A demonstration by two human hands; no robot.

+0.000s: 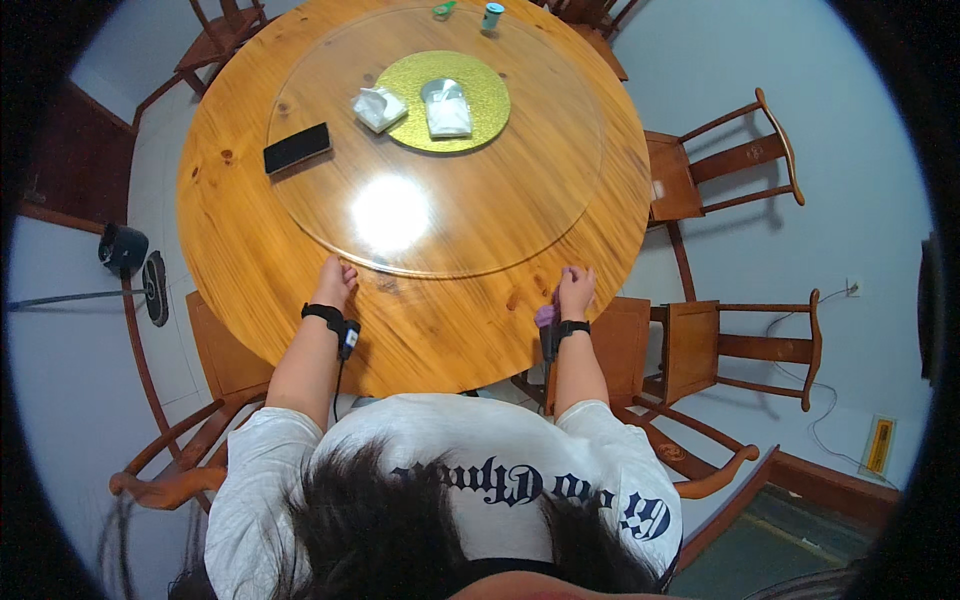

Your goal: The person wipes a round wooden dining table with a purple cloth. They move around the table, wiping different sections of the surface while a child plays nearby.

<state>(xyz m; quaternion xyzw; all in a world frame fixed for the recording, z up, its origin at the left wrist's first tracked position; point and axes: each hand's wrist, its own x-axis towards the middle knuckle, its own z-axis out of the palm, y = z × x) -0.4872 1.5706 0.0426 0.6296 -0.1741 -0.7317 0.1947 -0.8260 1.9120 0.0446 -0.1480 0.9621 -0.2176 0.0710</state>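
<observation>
Before me is a round wooden table [225,225] with a round glass turntable [480,217] on it. My left hand [337,281] rests at the table's near left part, close to the glass rim, with fingers curled; nothing shows in it. On the near right, my right hand [577,291] grips a purple cloth [547,313], part of which hangs beside the wrist. Both wrists wear black straps with small devices attached, and a cable runs from the left one.
The turntable bears a black phone-like slab [298,148], a tissue packet [379,109], a yellow round mat [487,112] with another white packet [448,116], a lidded cup [492,16] and a small green object [443,10]. Wooden chairs [694,352] surround the table. A mop head [155,289] stands left.
</observation>
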